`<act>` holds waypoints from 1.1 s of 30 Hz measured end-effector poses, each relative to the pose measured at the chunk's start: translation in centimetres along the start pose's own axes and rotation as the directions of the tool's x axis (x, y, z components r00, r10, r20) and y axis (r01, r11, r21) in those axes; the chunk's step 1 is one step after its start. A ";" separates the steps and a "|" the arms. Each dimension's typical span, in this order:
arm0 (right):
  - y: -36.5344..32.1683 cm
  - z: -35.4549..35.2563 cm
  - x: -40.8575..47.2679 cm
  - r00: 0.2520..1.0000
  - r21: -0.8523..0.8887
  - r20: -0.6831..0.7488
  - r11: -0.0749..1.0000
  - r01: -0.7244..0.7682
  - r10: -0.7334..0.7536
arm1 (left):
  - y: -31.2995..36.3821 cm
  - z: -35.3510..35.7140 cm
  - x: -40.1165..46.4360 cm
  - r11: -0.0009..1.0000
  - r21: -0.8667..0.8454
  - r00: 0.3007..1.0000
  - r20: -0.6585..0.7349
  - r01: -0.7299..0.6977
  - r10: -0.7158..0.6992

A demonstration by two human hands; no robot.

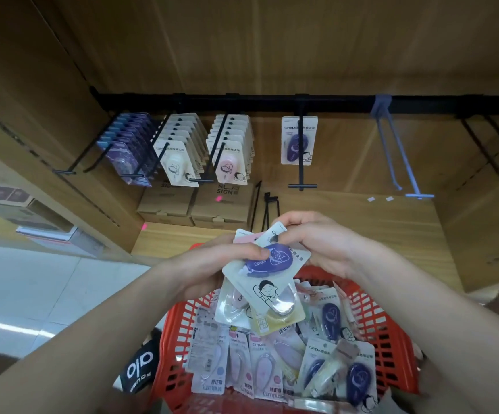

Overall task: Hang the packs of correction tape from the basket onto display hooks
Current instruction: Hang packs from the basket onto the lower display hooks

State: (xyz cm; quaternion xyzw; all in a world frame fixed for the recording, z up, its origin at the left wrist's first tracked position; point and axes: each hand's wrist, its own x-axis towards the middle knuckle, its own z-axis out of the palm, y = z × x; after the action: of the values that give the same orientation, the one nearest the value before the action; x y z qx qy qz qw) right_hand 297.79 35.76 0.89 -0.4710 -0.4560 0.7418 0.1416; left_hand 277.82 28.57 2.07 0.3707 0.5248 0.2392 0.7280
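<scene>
Packs [267,264] fanned in my left hand [212,264]; right hand [310,237] pinches top purple one. I'd peel it free, thread hole onto black hook [301,156] straight above right hand.

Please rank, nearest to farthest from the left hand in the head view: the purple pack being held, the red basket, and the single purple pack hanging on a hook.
1. Held purple pack: gripped by the left hand, right hand also on it.
2. Red basket: just below the hands.
3. Hanging purple pack: up on the rail, alone on its hook.
</scene>
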 end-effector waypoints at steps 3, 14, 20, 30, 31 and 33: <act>0.2 0.2 0.1 0.998 -0.098 -0.058 0.995 0.027 -0.033 | -0.3 0.5 0.5 0.998 -0.003 0.998 0.010 0.058 -0.058; 0.5 0.0 -0.4 0.910 -0.118 -0.396 0.990 0.077 -0.118 | -0.6 1.1 2.5 0.993 -0.112 0.993 -0.112 0.019 -0.032; 2.0 0.1 -2.5 0.983 -0.161 -0.186 0.986 -0.043 0.013 | -0.4 0.7 3.5 0.972 -0.209 0.948 -0.317 -0.106 0.035; 3.4 -0.5 -3.7 0.995 0.207 -0.092 0.978 -0.020 0.040 | -0.5 2.2 4.6 0.960 -0.270 0.950 -0.313 -0.075 -0.013; 3.6 -0.5 -3.8 0.997 0.249 -0.072 0.968 -0.020 0.039 | -0.4 2.2 4.7 0.953 -0.293 0.946 -0.323 -0.075 -0.025; 3.8 -0.7 -4.1 0.999 0.307 -0.039 0.952 -0.007 0.020 | -0.4 2.3 4.9 0.936 -0.344 0.942 -0.332 -0.070 -0.051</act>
State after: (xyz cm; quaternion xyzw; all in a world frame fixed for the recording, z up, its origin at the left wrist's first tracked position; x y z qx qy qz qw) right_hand 301.30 31.49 0.03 -0.4618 -0.3292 0.7945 0.2173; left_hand 281.57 31.28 -0.76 0.1913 0.5880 0.3920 0.6812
